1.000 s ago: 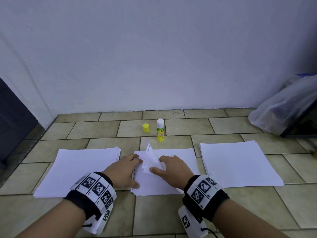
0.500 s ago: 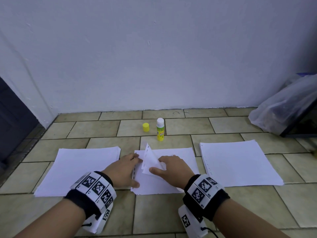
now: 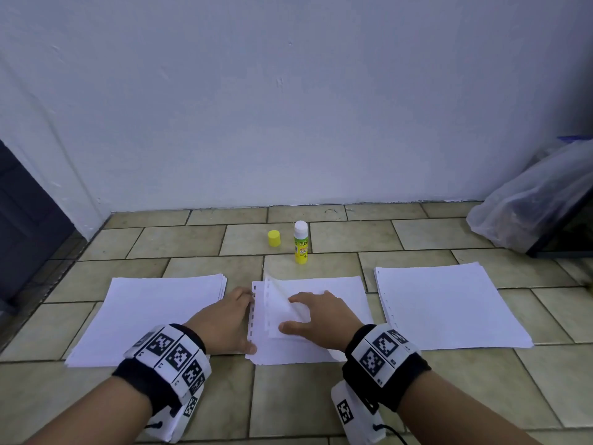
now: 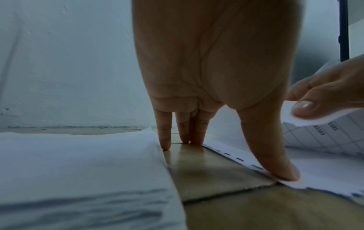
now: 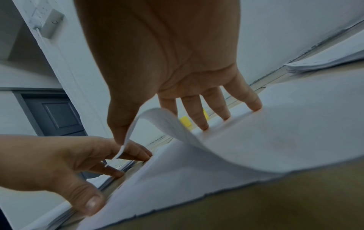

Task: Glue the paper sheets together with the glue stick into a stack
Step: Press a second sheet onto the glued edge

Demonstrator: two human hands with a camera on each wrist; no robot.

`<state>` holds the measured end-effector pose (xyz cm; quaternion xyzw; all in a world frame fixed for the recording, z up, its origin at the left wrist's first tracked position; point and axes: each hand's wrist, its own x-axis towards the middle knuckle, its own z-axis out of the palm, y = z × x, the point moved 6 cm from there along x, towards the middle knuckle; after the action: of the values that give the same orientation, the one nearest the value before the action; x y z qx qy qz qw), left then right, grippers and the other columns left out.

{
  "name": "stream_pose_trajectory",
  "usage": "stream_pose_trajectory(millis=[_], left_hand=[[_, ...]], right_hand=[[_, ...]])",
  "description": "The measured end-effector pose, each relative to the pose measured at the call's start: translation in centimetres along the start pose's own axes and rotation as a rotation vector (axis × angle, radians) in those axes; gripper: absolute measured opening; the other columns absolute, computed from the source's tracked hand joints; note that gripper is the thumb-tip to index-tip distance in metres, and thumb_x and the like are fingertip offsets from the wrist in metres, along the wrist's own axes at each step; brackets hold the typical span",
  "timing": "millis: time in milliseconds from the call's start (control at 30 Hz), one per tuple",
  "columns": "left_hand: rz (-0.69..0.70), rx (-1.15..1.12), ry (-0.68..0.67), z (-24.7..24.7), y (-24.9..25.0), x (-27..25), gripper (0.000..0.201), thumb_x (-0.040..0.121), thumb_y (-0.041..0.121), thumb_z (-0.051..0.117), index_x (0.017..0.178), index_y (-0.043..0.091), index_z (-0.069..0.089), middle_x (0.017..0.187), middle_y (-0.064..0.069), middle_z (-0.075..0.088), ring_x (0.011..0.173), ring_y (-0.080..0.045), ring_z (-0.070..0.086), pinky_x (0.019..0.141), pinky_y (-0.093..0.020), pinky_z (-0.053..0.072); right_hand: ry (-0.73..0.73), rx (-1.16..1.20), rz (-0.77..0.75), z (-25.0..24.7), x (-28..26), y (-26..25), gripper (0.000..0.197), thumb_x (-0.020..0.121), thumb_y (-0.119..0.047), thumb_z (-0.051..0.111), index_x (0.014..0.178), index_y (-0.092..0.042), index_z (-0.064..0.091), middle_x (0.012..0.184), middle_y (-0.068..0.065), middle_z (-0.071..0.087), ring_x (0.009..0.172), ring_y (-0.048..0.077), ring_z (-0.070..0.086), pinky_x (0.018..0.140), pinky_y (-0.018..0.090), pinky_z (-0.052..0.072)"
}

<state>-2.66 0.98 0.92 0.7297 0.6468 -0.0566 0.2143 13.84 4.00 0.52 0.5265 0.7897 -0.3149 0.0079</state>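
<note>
Three white paper stacks lie on the tiled floor: left [image 3: 154, 316], middle [image 3: 330, 351] and right [image 3: 449, 306]. My right hand [image 3: 288, 313] holds the middle stack's top sheet [image 3: 277, 300] peeled back from its left edge, thumb against the curl [image 5: 177, 129], other fingers spread flat on the paper. In the left wrist view its printed grid underside [image 4: 325, 132] shows. My left hand [image 3: 244, 321] stays straight: its thumb [image 4: 283, 174] pins the punched left margin, its fingers touch the floor between the stacks. The uncapped glue stick [image 3: 301, 242] stands behind, next to its yellow cap [image 3: 274, 238].
A white wall runs close behind the glue stick. A clear plastic bag [image 3: 529, 200] sits at the back right against a dark object. A dark door [image 3: 25, 220] is at the left. Bare tiles [image 3: 288, 399] lie in front of the stacks.
The peeled sheet has been drawn a little farther right and lies flatter, uncovering the punched margin beneath. Both hands stay where they were.
</note>
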Motion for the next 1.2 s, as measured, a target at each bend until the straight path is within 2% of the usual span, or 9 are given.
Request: stream_pose_trajectory(millis=[167, 333, 533, 633, 733, 833, 1000, 1067, 1200], left_hand=[[0.005, 0.021, -0.006, 0.02, -0.01, 0.03, 0.093, 0.075, 0.047, 0.073, 0.148, 0.017, 0.024, 0.151, 0.008, 0.02, 0.133, -0.009, 0.035, 0.105, -0.028, 0.039], [0.013, 0.036, 0.0, 0.06, 0.02, 0.13, 0.089, 0.074, 0.047, 0.073, 0.146, 0.018, 0.029, 0.149, 0.007, 0.025, 0.13, -0.01, 0.039, 0.102, -0.028, 0.041], [0.011, 0.036, -0.003, 0.28, -0.22, 0.22, 0.087, 0.074, 0.049, 0.073, 0.144, 0.018, 0.032, 0.147, 0.006, 0.028, 0.128, -0.011, 0.04, 0.102, -0.03, 0.042], [0.008, 0.014, 0.012, 0.16, -0.28, 0.19, 0.09, 0.072, 0.048, 0.075, 0.144, 0.019, 0.03, 0.142, 0.006, 0.031, 0.124, -0.011, 0.044, 0.099, -0.03, 0.043], [-0.001, -0.021, 0.044, 0.12, -0.51, 0.25, 0.09, 0.069, 0.046, 0.078, 0.138, 0.018, 0.029, 0.135, 0.003, 0.033, 0.109, -0.011, 0.049, 0.09, -0.026, 0.046], [0.011, -0.075, 0.069, 0.05, -0.52, 0.33, 0.087, 0.069, 0.042, 0.08, 0.134, 0.018, 0.027, 0.131, 0.004, 0.037, 0.097, -0.008, 0.048, 0.082, -0.023, 0.046], [0.035, -0.137, 0.069, 0.23, -0.7, 0.52, 0.103, 0.06, 0.049, 0.082, 0.14, 0.026, 0.022, 0.133, 0.012, 0.034, 0.116, -0.006, 0.047, 0.094, -0.026, 0.046], [0.041, -0.099, 0.05, 0.39, -0.66, 0.62, 0.094, 0.063, 0.05, 0.08, 0.137, 0.025, 0.029, 0.131, 0.012, 0.031, 0.12, -0.008, 0.045, 0.097, -0.027, 0.045], [0.032, -0.033, 0.025, 0.44, -0.57, 0.54, 0.081, 0.071, 0.044, 0.076, 0.136, 0.018, 0.036, 0.138, 0.006, 0.027, 0.122, -0.008, 0.042, 0.101, -0.027, 0.042]], right_hand=[[-0.049, -0.039, 0.032, 0.53, -0.02, -0.14, 0.069, 0.077, -0.067, 0.06, 0.137, -0.035, 0.046, 0.145, -0.004, 0.042, 0.139, 0.026, 0.025, 0.111, 0.051, 0.027], [-0.066, -0.075, 0.07, 0.42, -0.65, -0.6, 0.072, 0.078, -0.063, 0.062, 0.141, -0.034, 0.042, 0.153, 0.001, 0.03, 0.144, 0.027, 0.013, 0.114, 0.054, 0.02], [-0.082, -0.097, 0.081, 0.53, -0.66, -0.81, 0.075, 0.077, -0.063, 0.064, 0.141, -0.032, 0.042, 0.153, 0.001, 0.029, 0.145, 0.028, 0.012, 0.113, 0.056, 0.022], [-0.08, -0.097, 0.072, 0.78, -0.48, -0.92, 0.078, 0.073, -0.065, 0.066, 0.139, -0.031, 0.044, 0.146, 0.001, 0.036, 0.141, 0.03, 0.018, 0.11, 0.056, 0.027], [-0.078, -0.098, 0.059, 0.98, -0.28, -0.91, 0.081, 0.069, -0.067, 0.068, 0.136, -0.029, 0.045, 0.135, 0.0, 0.043, 0.135, 0.03, 0.025, 0.105, 0.057, 0.032], [-0.08, -0.106, 0.049, 1.06, -0.23, -0.79, 0.082, 0.067, -0.065, 0.071, 0.136, -0.03, 0.043, 0.132, 0.001, 0.044, 0.133, 0.03, 0.027, 0.103, 0.057, 0.034], [-0.08, -0.101, 0.055, 1.04, -0.12, -0.62, 0.077, 0.071, -0.063, 0.069, 0.136, -0.03, 0.044, 0.134, 0.001, 0.043, 0.135, 0.03, 0.026, 0.104, 0.057, 0.034], [-0.078, -0.1, 0.057, 0.93, -0.06, -0.68, 0.072, 0.074, -0.062, 0.067, 0.134, -0.029, 0.046, 0.134, 0.002, 0.045, 0.135, 0.031, 0.027, 0.104, 0.056, 0.034], [-0.073, -0.104, 0.056, 0.93, 0.08, -0.69, 0.069, 0.076, -0.062, 0.066, 0.133, -0.029, 0.047, 0.134, 0.002, 0.046, 0.134, 0.031, 0.029, 0.104, 0.054, 0.036]])
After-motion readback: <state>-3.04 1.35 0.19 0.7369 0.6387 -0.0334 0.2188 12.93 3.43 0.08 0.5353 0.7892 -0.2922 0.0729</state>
